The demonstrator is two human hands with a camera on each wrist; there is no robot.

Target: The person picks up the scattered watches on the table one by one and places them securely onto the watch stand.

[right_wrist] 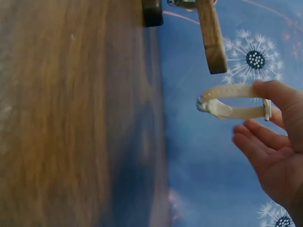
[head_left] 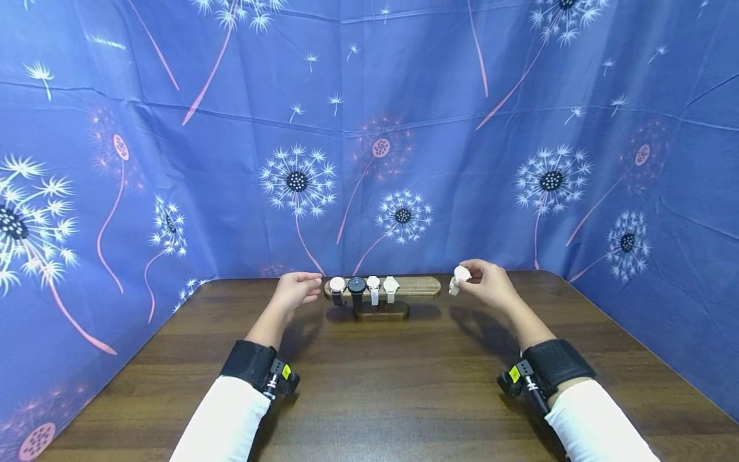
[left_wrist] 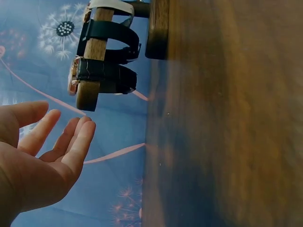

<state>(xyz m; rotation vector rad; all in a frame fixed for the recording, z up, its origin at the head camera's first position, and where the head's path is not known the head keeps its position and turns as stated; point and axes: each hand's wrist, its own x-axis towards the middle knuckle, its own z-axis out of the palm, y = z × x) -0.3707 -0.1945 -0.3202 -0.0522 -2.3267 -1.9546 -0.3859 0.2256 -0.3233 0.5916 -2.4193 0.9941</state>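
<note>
A wooden watch stand stands near the table's back edge, its bar raised on a dark base. Along the bar's left part sit several watches, among them a black watch and one with a dark strap at the left end. My left hand is beside that end, fingers extended and holding nothing. Off the bar's right end, my right hand pinches a white watch between thumb and fingers. Its cream strap forms a closed loop, apart from the bar.
Brown wooden table spreads in front of the stand. A blue cloth with dandelion prints hangs behind and at both sides. Each forearm wears a black strap with a small camera.
</note>
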